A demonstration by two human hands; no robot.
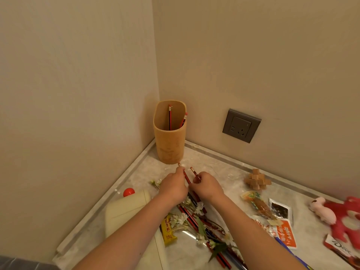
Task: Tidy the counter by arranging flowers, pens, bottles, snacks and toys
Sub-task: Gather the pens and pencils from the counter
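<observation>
Counter [229, 172] of pale marble fills the corner where two beige walls meet; all places below are read off the bamboo holder [169, 133], which stands upright at the back of that corner. Cream bottle [126, 209] with a red cap lies on its side near-left of the holder, along the counter's left edge. Red plush toy [348, 217] with a small pink plush beside it sits far right of the holder, near the frame edge. Grey wall socket [241, 125] is to the holder's right, above the counter. Loose heap of white flowers [194, 215] and red-and-black pencils lies in front of the holder, partly under the forearms. Snack packets [272, 215] are spread near-right of the holder; a yellow snack bar [167, 228] lies at the heap's left side. Wooden puzzle [257, 179] sits right of the holder, close to the back wall. Left hand [173, 185], just in front of the holder, pinches one pencil [185, 175] whose end nearly reaches the holder's base. Right hand [206, 185], touching the left, is closed on a second pencil [194, 172]. Two pencils [170, 117] stand inside the holder, eraser ends up.
</observation>
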